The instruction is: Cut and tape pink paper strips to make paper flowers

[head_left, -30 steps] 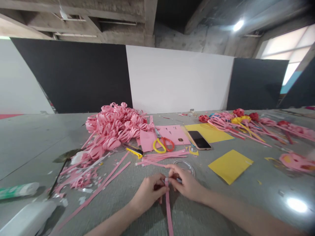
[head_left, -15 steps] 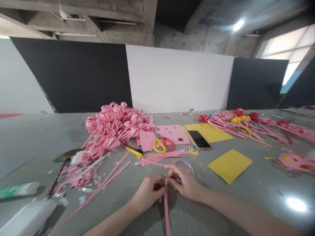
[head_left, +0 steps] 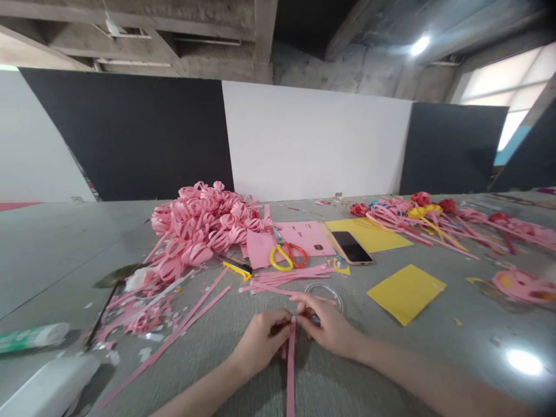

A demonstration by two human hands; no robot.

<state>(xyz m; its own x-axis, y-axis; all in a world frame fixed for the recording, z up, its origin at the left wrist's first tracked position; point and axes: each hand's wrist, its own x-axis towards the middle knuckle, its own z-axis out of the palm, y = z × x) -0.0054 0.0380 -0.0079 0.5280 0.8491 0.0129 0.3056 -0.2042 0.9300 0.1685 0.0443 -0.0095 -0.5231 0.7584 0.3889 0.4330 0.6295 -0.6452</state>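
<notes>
A narrow pink paper strip (head_left: 291, 370) hangs down toward the bottom edge, its upper end pinched in the fingers of my left hand (head_left: 266, 336). At that end a small whitish tab shows. My right hand (head_left: 326, 324) is closed in a pinch at the same tip, its thumb and forefinger against the whitish tab. Just behind my right hand lies a clear ring-shaped roll (head_left: 336, 292), partly covered by the fingers. Several loose pink strips (head_left: 286, 273) lie beyond my hands, near scissors (head_left: 287, 256) with yellow and red handles.
A heap of pink paper curls (head_left: 204, 223) stands back left, with a yellow utility knife (head_left: 237, 267) beside it. A phone (head_left: 351, 248) lies by yellow paper (head_left: 406, 294). Paper flowers (head_left: 423, 211) spread at right. A green-white tube (head_left: 35, 337) and white box (head_left: 50, 385) sit at left.
The hanging lower part of the pink strip has swung slightly left. Both hands stay nearly in place, with the fingers at the strip's tip shifting a little.
</notes>
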